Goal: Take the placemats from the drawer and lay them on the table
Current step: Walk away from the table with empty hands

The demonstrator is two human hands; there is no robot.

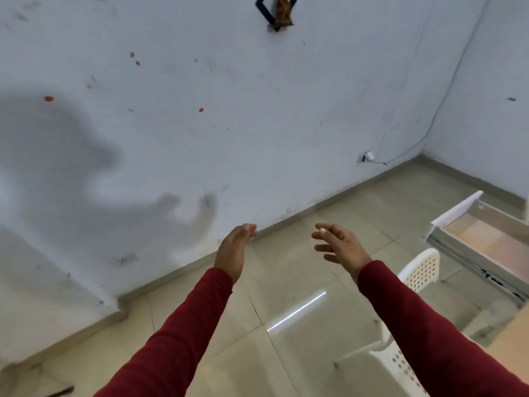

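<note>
An open white drawer [458,212] juts out at the right edge, its pale wooden bottom showing; no placemats are visible in the part I can see. A corner of the light wooden table [512,339] shows at the lower right. My left hand [233,249] is stretched forward over the floor with fingers loosely spread, holding nothing. My right hand [340,245] is held out beside it, fingers apart and curled a little, also holding nothing. Both arms wear dark red sleeves. The drawer lies well to the right of both hands.
A white perforated plastic chair [420,270] stands between my right arm and the drawer. Beige floor tiles [286,282] lie below my hands. A white wall [200,138] with orange specks stands ahead, with a small wall ornament [279,12] high up.
</note>
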